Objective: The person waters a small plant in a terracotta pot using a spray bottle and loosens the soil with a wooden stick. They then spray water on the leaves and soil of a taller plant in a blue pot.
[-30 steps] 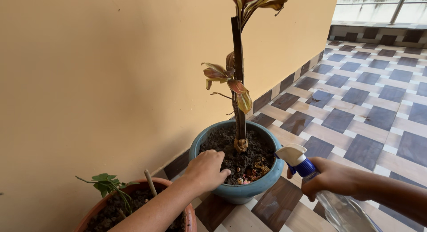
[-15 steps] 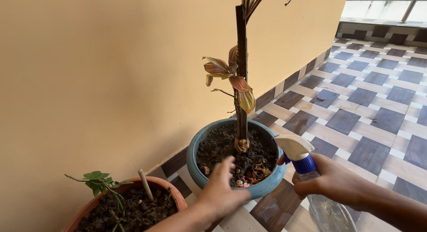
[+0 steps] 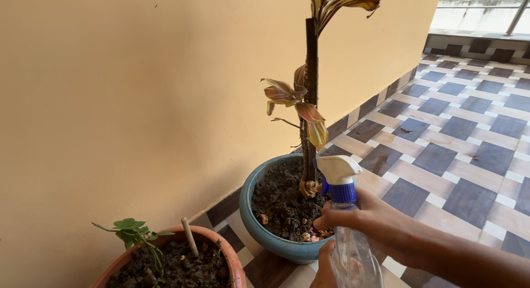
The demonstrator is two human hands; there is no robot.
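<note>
Spray bottle [image 3: 353,249] is held upright in the right hand [image 3: 375,222], its long axis near vertical; fingers [image 3: 338,222] are wrapped round the neck just under the blue collar, closed on it; whether one sits on the trigger cannot be told. White nozzle head [image 3: 337,168] is pointed left, toward the plant stem [image 3: 310,100]; the stem base lies just beyond and left of the nozzle, close by.

Left hand [image 3: 323,272] is seen only as a sliver at the bottom edge, under or behind the bottle body; its grip cannot be told; it looks to be touching the clear plastic, not confirmed. Right hand is the nearer one to the blue pot [image 3: 276,244].

Materials: bottle body clear, thin plastic, round; head white and collar blue, hard plastic. Pot glazed, blue-green, round and smooth; dark lumpy soil [image 3: 281,202] inside, small pinkish scraps near the front rim. Stem dark, straight, woody; leaves [image 3: 298,103] striped red-yellow, drooping. A terracotta pot [image 3: 232,263] with a small green sprig [image 3: 135,233] stands at lower left; floor [image 3: 458,155] is checkered tile; wall [image 3: 138,100] is plain ochre.
</note>
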